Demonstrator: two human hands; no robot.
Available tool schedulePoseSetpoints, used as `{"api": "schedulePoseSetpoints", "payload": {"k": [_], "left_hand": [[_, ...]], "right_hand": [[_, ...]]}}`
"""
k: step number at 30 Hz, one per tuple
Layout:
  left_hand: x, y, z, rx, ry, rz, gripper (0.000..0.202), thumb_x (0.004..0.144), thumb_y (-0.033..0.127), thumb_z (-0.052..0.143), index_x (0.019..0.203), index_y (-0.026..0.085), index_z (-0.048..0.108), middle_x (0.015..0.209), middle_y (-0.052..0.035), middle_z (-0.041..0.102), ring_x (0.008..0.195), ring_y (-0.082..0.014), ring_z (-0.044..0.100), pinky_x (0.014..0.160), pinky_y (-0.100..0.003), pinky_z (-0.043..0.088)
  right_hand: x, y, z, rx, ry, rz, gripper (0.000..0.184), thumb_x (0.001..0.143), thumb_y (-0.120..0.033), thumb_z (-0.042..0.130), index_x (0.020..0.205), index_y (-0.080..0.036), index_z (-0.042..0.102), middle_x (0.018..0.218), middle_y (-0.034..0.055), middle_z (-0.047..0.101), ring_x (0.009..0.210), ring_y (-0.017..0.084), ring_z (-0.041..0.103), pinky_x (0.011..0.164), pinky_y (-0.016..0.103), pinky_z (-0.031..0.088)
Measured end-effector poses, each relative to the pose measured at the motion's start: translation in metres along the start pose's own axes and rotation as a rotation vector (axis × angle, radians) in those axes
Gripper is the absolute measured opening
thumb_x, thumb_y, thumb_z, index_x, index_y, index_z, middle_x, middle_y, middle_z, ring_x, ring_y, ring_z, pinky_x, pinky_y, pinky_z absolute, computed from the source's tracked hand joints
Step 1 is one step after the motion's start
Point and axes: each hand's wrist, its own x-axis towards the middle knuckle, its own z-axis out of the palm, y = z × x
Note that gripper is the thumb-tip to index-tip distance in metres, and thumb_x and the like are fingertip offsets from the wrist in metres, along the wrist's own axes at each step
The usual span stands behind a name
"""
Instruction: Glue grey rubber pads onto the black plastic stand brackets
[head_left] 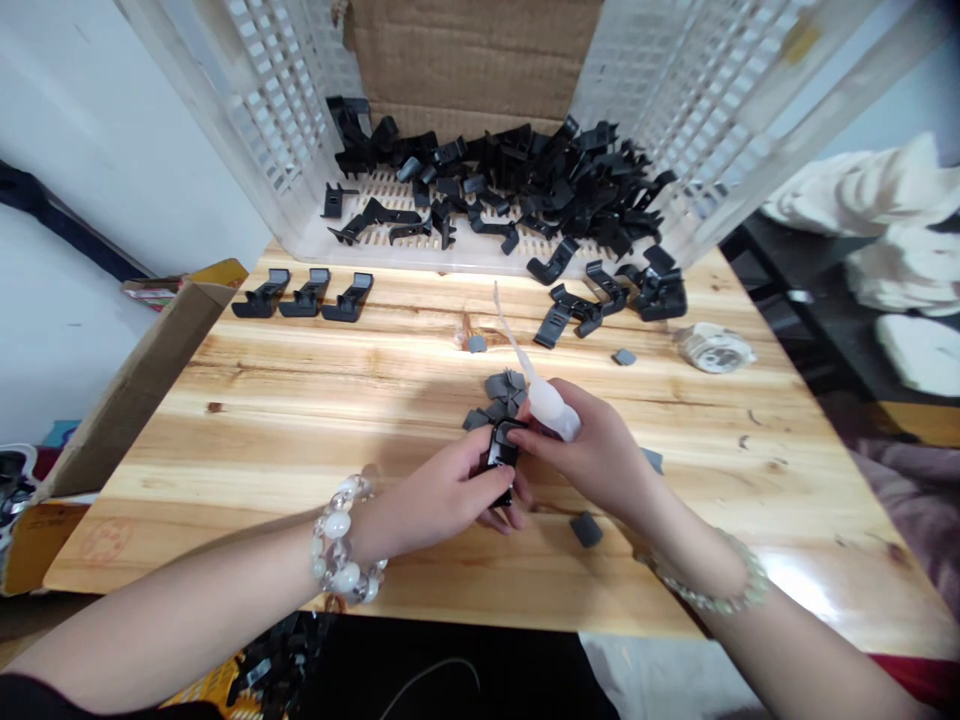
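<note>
the left hand [450,495] is closed around a small black clip [501,452] and holds it just above the near middle of the wooden table [300,400]. the right hand [592,450] is curled around a white bottle [551,405] with a long thin tip that points to the far side, and its fingertips touch the top of the same clip; if it is really a bottle i cannot tell for sure. a small pile of grey pads [504,388] lies just beyond the hands, and one single grey pad [586,528] lies near the right wrist. to do this step well, i think the left hand should keep the clip steady and level. the right fingertips should press straight down on the flat face of the clip, so that a small piece sits square and does not slide to one edge. the white bottle should stay tucked in the palm, away from the work. at the far left, three finished-looking clips [304,295] stand in a row. behind them a white basket [285,120] lies on its side with a heap of black parts [525,180] inside. a tape roll [712,347] lies at the far right. about writing: a faint red round stamp [105,540] shows on the cardboard box [127,390] at the left, and a yellowish label [799,40] on the basket, but neither can be read.
</note>
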Motion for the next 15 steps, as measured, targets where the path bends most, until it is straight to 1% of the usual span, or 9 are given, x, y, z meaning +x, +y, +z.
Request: {"api": "schedulePoseSetpoints", "payload": {"k": [3,6,9,15], "left_hand": [[-0.001,-0.0002,0.0,-0.013,0.017,0.034,0.02,0.094,0.038,0.051,0.094,0.018,0.05,0.082,-0.0035,0.066,0.071,-0.0168,0.069,0.077,-0.035,0.056],[-0.0007,-0.0012,-0.0014,0.018,0.028,0.086,0.028,0.096,0.044,0.044,0.088,0.018,0.053,0.079,-0.0042,0.068,0.068,-0.0176,0.068,0.077,-0.035,0.054],[-0.0001,-0.0025,-0.003,0.057,0.029,0.098,0.031,0.097,0.045,0.041,0.087,0.018,0.055,0.079,-0.0036,0.068,0.063,-0.0169,0.067,0.074,-0.033,0.054],[0.0006,-0.002,-0.0024,0.094,0.064,0.052,0.028,0.097,0.043,0.04,0.091,0.018,0.051,0.075,-0.0018,0.066,0.058,-0.0157,0.065,0.067,-0.031,0.053]], "right_hand": [[-0.0018,-0.0019,0.0006,0.012,-0.011,-0.004,0.015,0.076,-0.026,0.069,0.081,-0.022,0.057,0.075,0.0013,0.064,0.073,0.02,0.06,0.061,0.03,0.043],[-0.0035,-0.0045,0.0016,0.017,-0.019,-0.007,0.014,0.077,-0.026,0.068,0.08,-0.022,0.056,0.073,0.0008,0.063,0.07,0.02,0.059,0.06,0.03,0.043],[-0.0038,-0.0069,0.0019,0.043,-0.032,0.0,0.014,0.076,-0.026,0.069,0.08,-0.022,0.056,0.074,0.0007,0.063,0.071,0.02,0.059,0.06,0.03,0.042],[-0.0031,-0.0069,0.0015,0.09,-0.051,0.028,0.014,0.075,-0.023,0.069,0.08,-0.021,0.056,0.075,0.0004,0.061,0.072,0.019,0.057,0.062,0.03,0.042]]}}
